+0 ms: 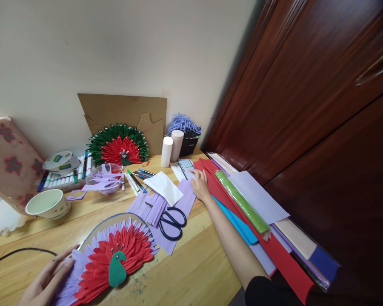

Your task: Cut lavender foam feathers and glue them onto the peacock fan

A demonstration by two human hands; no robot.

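My left hand [52, 276] grips the left edge of a paper peacock [115, 255], thumb over its purple fringe. The peacock has a green body and layered red and lilac paper feathers on a cardboard backing. My right hand [200, 185] reaches forward with its fingers apart, fingertips at the edge of a phone [187, 166] with a lit screen; whether they press it I cannot tell. Red paper [207, 172] lies just beside that hand. Between my hands, black-handled scissors [172, 224] rest on lilac paper pieces [191, 197], near a white packet [164, 188].
Behind stand a green-and-red peacock [121, 144], a cardboard sheet [124, 106], two white bottles [167, 151] and a black container [190, 143] of blue yarn. A paper bowl [47, 204] and markers [64, 178] are left. A green crepe roll [242, 204] lies right, beside a wooden cabinet [306, 106].
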